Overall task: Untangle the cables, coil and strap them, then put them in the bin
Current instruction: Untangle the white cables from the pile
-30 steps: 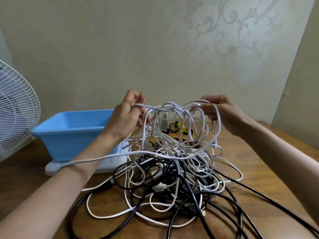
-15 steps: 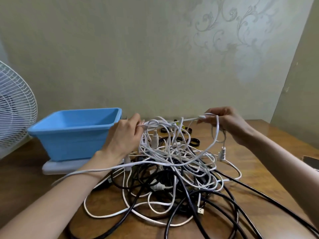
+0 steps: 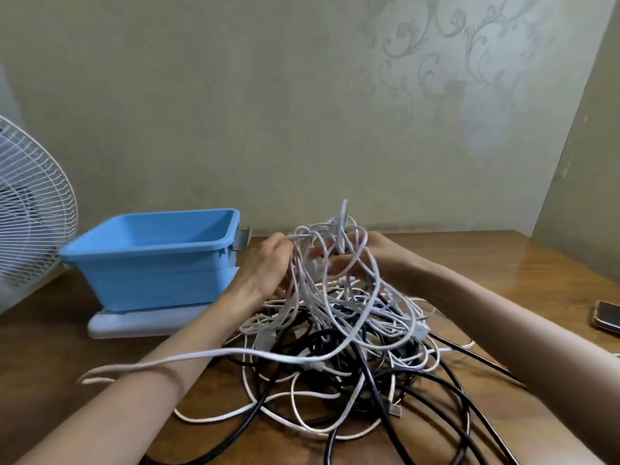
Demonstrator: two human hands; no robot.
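A tangled heap of white and black cables [image 3: 349, 333] lies on the wooden table [image 3: 503, 280] in front of me. My left hand [image 3: 268, 263] grips a bunch of white cable loops [image 3: 339, 229] raised at the top of the heap. My right hand [image 3: 365, 253] is largely hidden behind those same loops and its fingers are among them. One white cable [image 3: 188, 359] drapes over my left forearm. The blue bin [image 3: 151, 260] stands at the back left, beside my left hand.
The bin rests on a white flat base [image 3: 141, 322]. A white fan [image 3: 30, 226] stands at the left edge. A dark phone [image 3: 609, 315] lies at the table's right edge. Black cables [image 3: 469, 397] trail toward the front right.
Both hands have come together over the heap's top. The right hand moved left into the white loops, which now bunch up higher between the hands.
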